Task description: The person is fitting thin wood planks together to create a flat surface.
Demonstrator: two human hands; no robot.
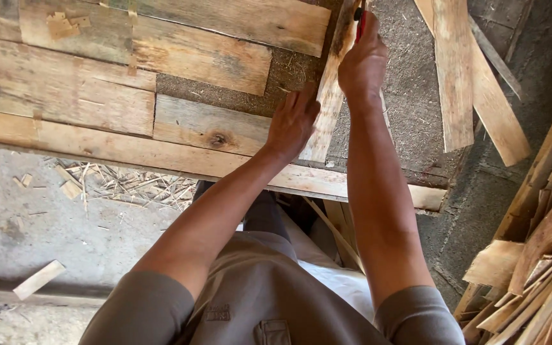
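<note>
Slat [328,96], thin, stiff and judged light, lies pinned on the bench [161,156] under left hand [292,121], fingers spread flat; right hand [362,64] clamped on a red-handled tool [360,22]

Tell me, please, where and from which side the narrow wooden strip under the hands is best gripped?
Probably at its near end, coming from the bench's front edge. The narrow wooden strip lies flat, running away from the person; the left hand presses that end, while the right hand with a red tool occupies the far part.
</note>
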